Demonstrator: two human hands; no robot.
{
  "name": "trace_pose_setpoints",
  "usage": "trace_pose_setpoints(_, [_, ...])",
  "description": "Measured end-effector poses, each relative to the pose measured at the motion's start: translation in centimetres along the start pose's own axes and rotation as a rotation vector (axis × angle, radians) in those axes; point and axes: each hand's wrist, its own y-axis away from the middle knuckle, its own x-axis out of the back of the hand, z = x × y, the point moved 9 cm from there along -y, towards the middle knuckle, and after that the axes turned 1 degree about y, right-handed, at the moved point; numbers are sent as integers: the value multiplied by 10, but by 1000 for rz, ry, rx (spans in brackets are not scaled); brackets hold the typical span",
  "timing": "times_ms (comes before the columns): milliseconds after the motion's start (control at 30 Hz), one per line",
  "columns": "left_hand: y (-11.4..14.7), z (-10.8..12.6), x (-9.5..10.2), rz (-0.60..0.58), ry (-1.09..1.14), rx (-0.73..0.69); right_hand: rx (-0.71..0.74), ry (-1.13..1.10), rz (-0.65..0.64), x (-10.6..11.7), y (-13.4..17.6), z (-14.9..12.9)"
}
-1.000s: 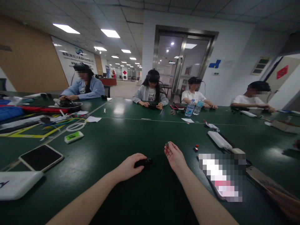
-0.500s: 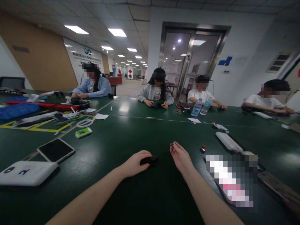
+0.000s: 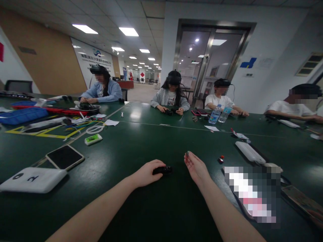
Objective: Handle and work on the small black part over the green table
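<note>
My left hand [image 3: 148, 173] is closed around a small black device [image 3: 165, 170] that lies low over the green table [image 3: 141, 144]; its exact kind is too dark to make out. To the right, my right hand [image 3: 196, 166] is raised a little, palm turned inward. Its thumb and fingertips pinch a tiny greyish piece [image 3: 187, 153], too small to name. A gap of bare table separates the two hands. Just right of my right hand stands a small red and white object [image 3: 221, 159].
On the left lie a white case marked 2 [image 3: 34, 179], a phone [image 3: 65, 157], a green and white packet [image 3: 93, 139], a coiled white cable [image 3: 95, 129] and a blue tray [image 3: 24, 116]. At right are a white power bank [image 3: 249, 152] and water bottles [image 3: 215, 114]. Several people sit opposite.
The whole view has shifted slightly, so things appear a bit further right. Both hands keep nearly the same pose, my left still on the black device and my right still pinching the tiny piece.
</note>
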Motion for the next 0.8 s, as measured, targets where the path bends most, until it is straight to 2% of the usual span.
trace_pose_setpoints(800, [0,1,1,4,6,4,-12,-12,4,-2,2,1])
